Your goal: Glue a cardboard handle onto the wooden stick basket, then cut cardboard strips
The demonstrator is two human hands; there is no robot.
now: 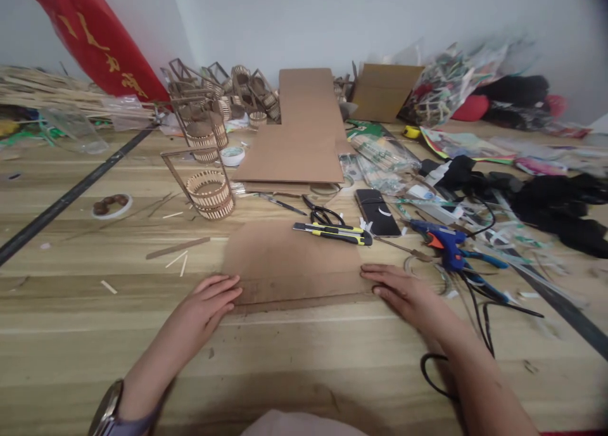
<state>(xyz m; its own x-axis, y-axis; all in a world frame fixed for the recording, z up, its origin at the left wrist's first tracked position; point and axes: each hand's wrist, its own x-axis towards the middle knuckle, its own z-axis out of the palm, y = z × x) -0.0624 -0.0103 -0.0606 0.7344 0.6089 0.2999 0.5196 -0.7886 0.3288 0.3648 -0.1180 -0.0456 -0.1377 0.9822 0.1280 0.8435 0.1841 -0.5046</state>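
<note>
1. Cardboard pc.: flat on the tabletop, near-middle, btwn the two hands. Far edge rounded; strip runs left to right along its near side. Fold or sep. pc.? Can't tell.
2. Left hand: fingers outstretched, close together, tips on the cardboard's left end. Right hand: much the same at the right end. Set wide apart, neither closed round anything visible; thumbs unclear.
3. Step in hand, imo: steadying the pc. To do it well: equal pressure both ends, fingers flat, strip straight w/ near edge, no bowing mid-span.
4. Yellow-black cutter lies over the cardboard's far right edge. Blade in/out unclear, so keep fingertips clear; sliding the pc. could drag it.
5. Just beyond: black-handled tool, w/ phone to its right.
6. Right: blue glue gun; black cable loops by right forearm, poss. snag.
7. Left: wood strip, slatted basket farther off.
8. Far: lgr. cardboard sheets.
</note>
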